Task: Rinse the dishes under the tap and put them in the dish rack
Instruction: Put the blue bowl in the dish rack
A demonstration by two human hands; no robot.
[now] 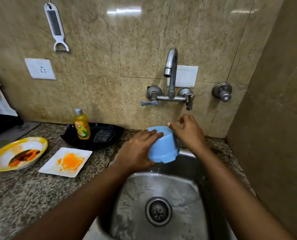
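Far left of the fingers, on the granite counter (32, 184), sits a yellow-rimmed bowl (17, 154) smeared orange, then a stained white square plate (66, 161). Behind them, a black tray (92, 135) holds a soap bottle (82, 125) and a scrubber (103, 135). The left hand (137, 149) wraps the blue cup (163, 144), fingers pressed together along its side, tipping it over the steel sink (161, 187); water dribbles from it. Just right, the right hand (187, 132) hovers with fingers loosely curled, below the tap (171, 73).
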